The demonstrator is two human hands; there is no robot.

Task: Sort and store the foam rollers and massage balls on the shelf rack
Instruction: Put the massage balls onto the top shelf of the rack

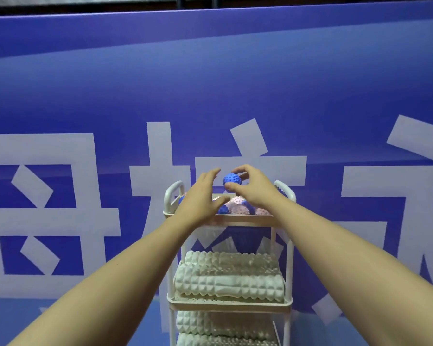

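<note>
While your right hand (251,187) pinches a blue spiked massage ball (231,180) between thumb and curled fingers, it holds that ball above the top tray (238,217) of the white shelf rack (288,265). Your left hand (201,198) hovers just beside the ball, fingers straight and spread, gripping nothing; whether its fingertips touch the ball cannot be told. Top tray: a heap of pink massage balls (235,204) and more blue ones (223,209), partly hidden by both hands. Middle tray: two white ridged foam rollers (229,283) lying crosswise, one behind the other. Lower level: more white foam rollers (223,325), cut off by the frame edge. Behind the rack stands a blue banner (210,83) with large white characters.
</note>
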